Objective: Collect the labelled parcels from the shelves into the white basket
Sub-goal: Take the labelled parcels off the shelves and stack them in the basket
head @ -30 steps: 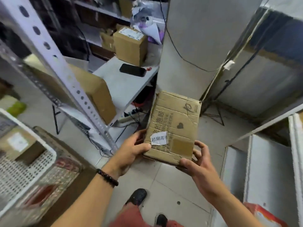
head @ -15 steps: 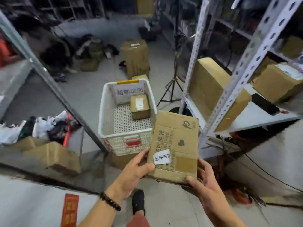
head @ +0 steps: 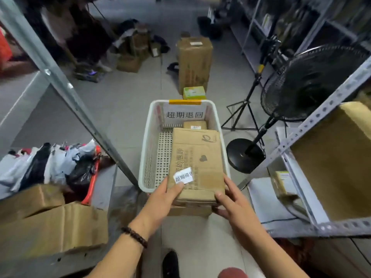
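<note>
The flat cardboard parcel (head: pixel 197 165) was held between both hands, just ahead of the person, over the near end of the white basket (head: pixel 148 141). The left hand (head: pixel 160 199) gripped its near left corner. The thumb lay on top, touching the near edge of the white label (head: pixel 183 178), and the fingers were tucked out of sight beneath. The right hand (head: pixel 233 201) clamped the near right corner the same way, thumb on the top face and fingers curled under the edge.

The parcel's near end overhung the basket's near rim towards the person. It could not be told whether the rest of it touched the basket or was held clear of it.

The parcel lay roughly flat with its labelled face up. Its long axis ran away from the person, along the length of the basket and over the right side. Its far short edge reached close to a small parcel (head: pixel 194 124) lying at the basket's far end, below a paper sign (head: pixel 184 114) on the far wall.

A bead bracelet (head: pixel 134 236) circled the left wrist. Beyond the basket stood a green box (head: pixel 194 92) and a tall carton (head: pixel 193 61), and to the right a black pedestal fan (head: pixel 309 83) leaned beside the shelving
</note>
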